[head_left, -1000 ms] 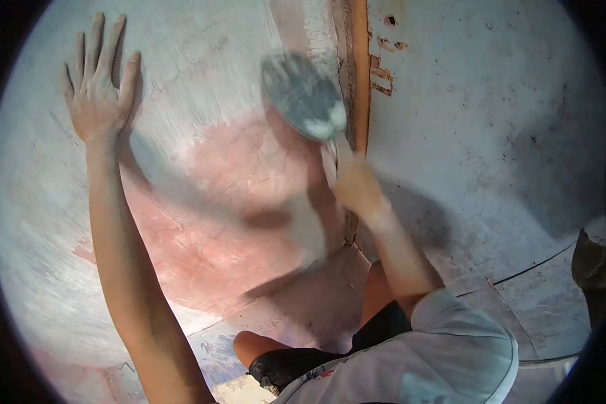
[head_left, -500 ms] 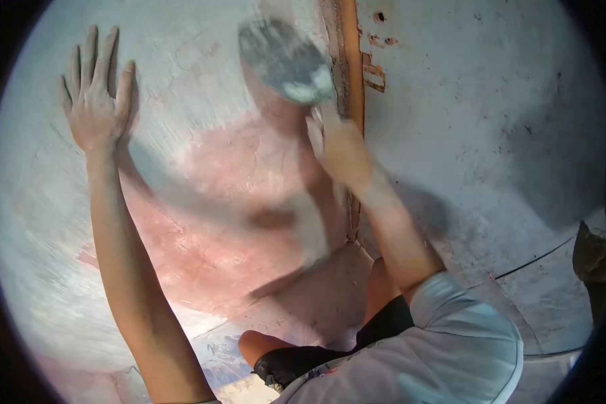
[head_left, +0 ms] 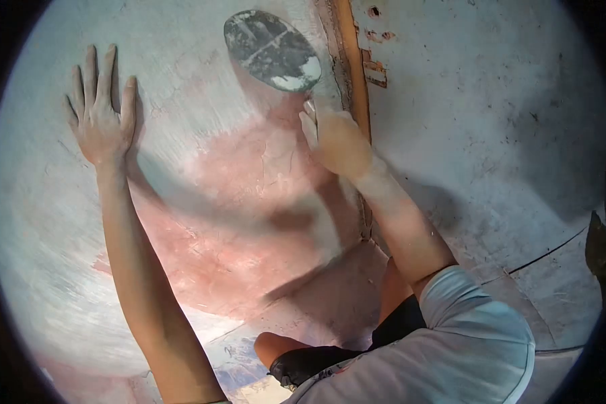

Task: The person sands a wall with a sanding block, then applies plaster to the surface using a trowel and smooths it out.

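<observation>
My left hand [head_left: 104, 131] lies flat on the whitish wall [head_left: 175, 87], fingers stretched and spread, holding nothing. In the upper middle, my right hand [head_left: 343, 143] is closed, apparently around the grip of a tool with a flat oval head [head_left: 266, 47]. That head is dark grey and scuffed, with a pale line across it and a white smear at its lower edge. Most of the grip is hidden by the hand, and the tool's exact kind cannot be made out. The head is over the wall beside a vertical seam; whether it touches cannot be told.
A reddish patch [head_left: 249, 182] spreads across the wall between my arms. An orange-brown strip [head_left: 357, 60] runs down the corner. Right of it stands a grey panel [head_left: 478, 121] with chipped holes near its top. My bent knee [head_left: 273, 347] is low in the middle.
The tool's head has shifted slightly up and left with my right hand, and is sharper now. My left hand sits slightly lower and farther right in view, still flat; the whole view has shifted a little.
</observation>
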`<state>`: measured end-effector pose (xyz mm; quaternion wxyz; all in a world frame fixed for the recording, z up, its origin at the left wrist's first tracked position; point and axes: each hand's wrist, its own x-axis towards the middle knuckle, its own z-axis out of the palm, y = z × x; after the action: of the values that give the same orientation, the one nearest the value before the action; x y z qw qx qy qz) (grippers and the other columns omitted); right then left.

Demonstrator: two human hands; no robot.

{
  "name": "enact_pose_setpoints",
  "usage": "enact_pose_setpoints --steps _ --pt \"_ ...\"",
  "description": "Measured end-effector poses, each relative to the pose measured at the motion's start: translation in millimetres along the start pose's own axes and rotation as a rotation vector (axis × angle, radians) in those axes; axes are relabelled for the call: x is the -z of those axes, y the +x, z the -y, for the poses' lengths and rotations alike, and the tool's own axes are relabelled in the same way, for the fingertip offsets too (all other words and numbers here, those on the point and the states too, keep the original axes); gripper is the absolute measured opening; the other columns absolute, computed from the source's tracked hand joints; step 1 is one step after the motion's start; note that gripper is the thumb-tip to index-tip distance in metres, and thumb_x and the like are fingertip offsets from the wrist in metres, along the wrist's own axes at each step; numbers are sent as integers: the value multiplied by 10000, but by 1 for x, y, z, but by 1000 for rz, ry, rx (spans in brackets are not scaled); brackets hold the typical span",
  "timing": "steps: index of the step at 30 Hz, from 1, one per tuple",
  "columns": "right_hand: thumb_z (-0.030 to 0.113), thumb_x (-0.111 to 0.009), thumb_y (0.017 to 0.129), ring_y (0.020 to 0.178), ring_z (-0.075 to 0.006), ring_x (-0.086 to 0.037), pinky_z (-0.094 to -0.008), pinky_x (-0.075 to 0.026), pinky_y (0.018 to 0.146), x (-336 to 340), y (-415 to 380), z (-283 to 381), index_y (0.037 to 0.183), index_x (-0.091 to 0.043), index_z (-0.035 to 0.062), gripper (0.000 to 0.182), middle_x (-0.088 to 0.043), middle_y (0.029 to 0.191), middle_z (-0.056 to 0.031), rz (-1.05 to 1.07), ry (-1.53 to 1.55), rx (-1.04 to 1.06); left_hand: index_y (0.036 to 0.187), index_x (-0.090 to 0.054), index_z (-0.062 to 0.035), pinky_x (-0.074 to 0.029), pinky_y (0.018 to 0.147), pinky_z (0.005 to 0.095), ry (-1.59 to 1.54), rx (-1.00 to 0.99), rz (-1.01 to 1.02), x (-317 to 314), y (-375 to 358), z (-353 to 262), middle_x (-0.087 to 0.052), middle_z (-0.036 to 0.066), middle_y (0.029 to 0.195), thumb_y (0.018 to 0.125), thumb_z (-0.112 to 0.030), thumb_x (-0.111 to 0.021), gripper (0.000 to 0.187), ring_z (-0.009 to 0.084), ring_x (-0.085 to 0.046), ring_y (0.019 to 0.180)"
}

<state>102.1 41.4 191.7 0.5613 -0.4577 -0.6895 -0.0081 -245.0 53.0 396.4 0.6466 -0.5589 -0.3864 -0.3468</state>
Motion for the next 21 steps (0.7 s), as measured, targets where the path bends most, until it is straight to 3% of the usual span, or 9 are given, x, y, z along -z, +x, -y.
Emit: enact_pose_setpoints --steps 5,12,17,21 --pt "237 -605 1087 885 -573 -687 -664 -527 794 -6 -70 -12 1281 -558 -33 335 -718 950 -338 112 132 -105 1689 -383 -456 -170 1347 579 -21 -42 -55 -1 -1 0 -294 -102 1803 1098 -627 -445 618 272 -288 1658" --pt "253 -594 1087 926 -600 -649 -652 -506 792 7 15 9 1223 -560 -23 309 -692 944 -349 111 117 -64 1696 -383 -438 -163 1349 563 -4 -30 -16 2 0 -1 -296 -74 1806 1110 -616 -442 615 280 -284 1658" --pt "242 -577 1092 939 -595 -664 -676 -503 812 2 -57 -1 1271 -533 -35 334 -688 933 -371 147 115 -114 1686 -390 -456 -196 1336 587 1 -2 1 3 1 -2 -304 -96 1800 1080 -628 -467 634 283 -300 1650" --pt "282 -590 1095 932 -575 -687 -672 -516 788 5 -34 4 1259 -555 -36 360 -704 893 -348 73 101 -53 1691 -384 -446 -198 1331 593 -9 -36 -35 1 0 -1 -305 -89 1801 1082 -618 -476 639 293 -304 1647"
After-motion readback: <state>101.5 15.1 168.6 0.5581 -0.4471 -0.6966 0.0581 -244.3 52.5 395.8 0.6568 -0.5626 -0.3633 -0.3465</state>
